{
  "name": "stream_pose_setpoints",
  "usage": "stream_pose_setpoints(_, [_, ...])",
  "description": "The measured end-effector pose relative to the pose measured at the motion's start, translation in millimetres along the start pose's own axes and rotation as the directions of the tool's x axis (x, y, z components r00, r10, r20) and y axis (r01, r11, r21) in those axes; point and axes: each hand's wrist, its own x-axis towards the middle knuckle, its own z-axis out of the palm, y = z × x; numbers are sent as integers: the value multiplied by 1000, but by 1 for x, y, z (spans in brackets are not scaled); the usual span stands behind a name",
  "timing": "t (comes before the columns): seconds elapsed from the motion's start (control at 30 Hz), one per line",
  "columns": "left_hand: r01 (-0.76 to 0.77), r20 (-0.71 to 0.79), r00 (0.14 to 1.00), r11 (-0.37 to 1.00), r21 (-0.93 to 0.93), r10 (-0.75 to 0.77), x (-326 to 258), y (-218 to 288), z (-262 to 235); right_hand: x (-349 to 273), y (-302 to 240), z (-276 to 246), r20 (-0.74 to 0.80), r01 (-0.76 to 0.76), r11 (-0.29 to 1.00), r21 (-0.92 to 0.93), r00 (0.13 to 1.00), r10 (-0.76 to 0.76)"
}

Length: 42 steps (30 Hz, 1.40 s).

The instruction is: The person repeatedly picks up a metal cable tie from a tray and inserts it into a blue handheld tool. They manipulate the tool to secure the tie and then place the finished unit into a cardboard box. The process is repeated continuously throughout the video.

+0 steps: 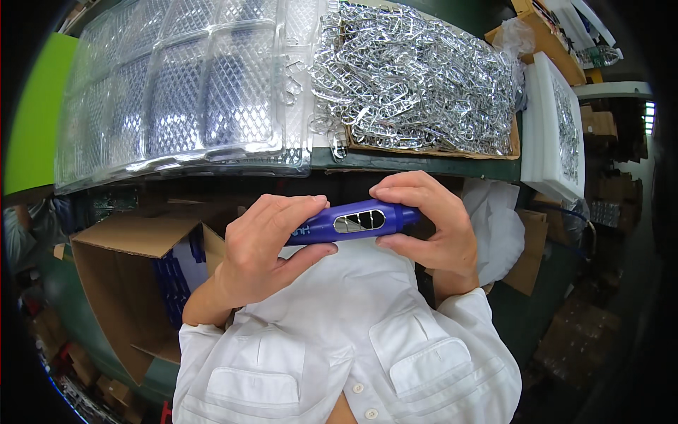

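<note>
A blue flashlight lies sideways between my hands, in front of my chest. On its upper side is an oval silver-framed window with dark cells that look like a small solar panel. My left hand grips its left end, thumb below and fingers above. At the other end my right hand pinches the body near the narrow tip, with thumb and fingers on opposite sides. The left end is partly hidden by my left fingers.
Ahead stand clear plastic trays and, to their right, a shallow cardboard box heaped with shiny metal clips. White foam stands right of it. At my left is an open carton with blue items; a white plastic bag hangs at right.
</note>
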Motion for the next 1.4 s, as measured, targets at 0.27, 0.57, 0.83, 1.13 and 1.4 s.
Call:
stream_pose_setpoints(0.27, [-6, 44, 999, 997, 71, 3, -5, -5, -14, 26, -19, -7, 93, 102, 950, -294, 993, -78])
stream_pose_setpoints(0.57, [266, -772, 633, 924, 275, 48, -150, -34, -109, 175, 73, -161, -511, -349, 819, -455, 856, 82])
stream_pose_setpoints(0.83, [761, -933, 271, 646, 57, -237, -254, -59, -93, 325, 208, -156, -330, -311, 597, -740, 941, 81])
stream_pose_setpoints(1.13, [947, -710, 247, 318, 34, -660, -413, -152, -54, 245, 55, -19, 341, 144, 767, -626, 934, 103])
stream_pose_setpoints(1.4, [940, -586, 337, 228, 253, -737, -414, -211, -26, 216, 81, 53, 245, 195, 375, -906, 965, 89])
